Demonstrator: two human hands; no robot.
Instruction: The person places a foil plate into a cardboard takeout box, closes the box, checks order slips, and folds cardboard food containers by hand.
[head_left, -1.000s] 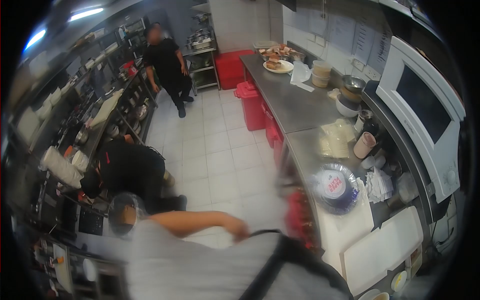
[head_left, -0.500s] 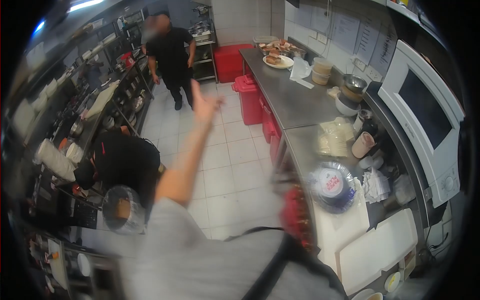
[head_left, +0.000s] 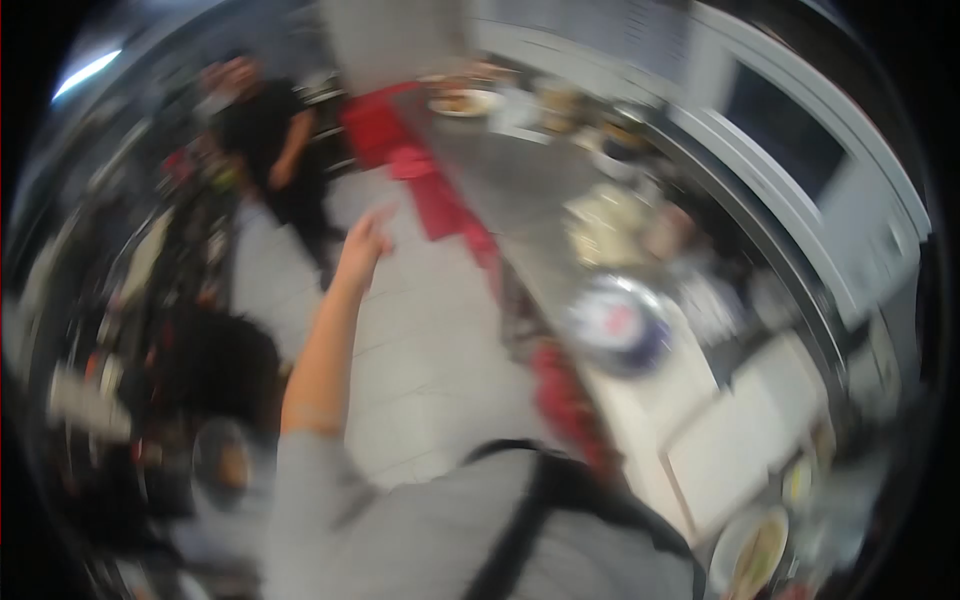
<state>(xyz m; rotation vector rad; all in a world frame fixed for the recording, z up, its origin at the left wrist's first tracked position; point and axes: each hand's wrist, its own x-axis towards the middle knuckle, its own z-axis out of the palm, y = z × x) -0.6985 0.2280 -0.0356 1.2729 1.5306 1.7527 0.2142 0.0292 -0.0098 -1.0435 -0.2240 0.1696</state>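
Note:
My left hand [head_left: 368, 242] is raised at the end of my outstretched arm, above the tiled floor [head_left: 400, 370]. Its fingers are blurred but look partly spread, and nothing shows in them. My right hand is out of view. Right of my arm, a foil-rimmed bowl [head_left: 618, 322] with a pink and white label stands on the steel counter [head_left: 500, 185]. A plastic-wrapped pale pack [head_left: 608, 225] lies beyond it.
A person in black [head_left: 265, 135] stands in the aisle; another dark-clothed person [head_left: 215, 365] is bent low at the left. Red bins [head_left: 435, 195] line the counter. A white microwave [head_left: 800, 140] hangs at the right, above white trays [head_left: 740, 435].
The view has swung and become more blurred, shifting the counter leftward. My left hand appears lower and farther left. The standing person's arm is now bent in front of the body.

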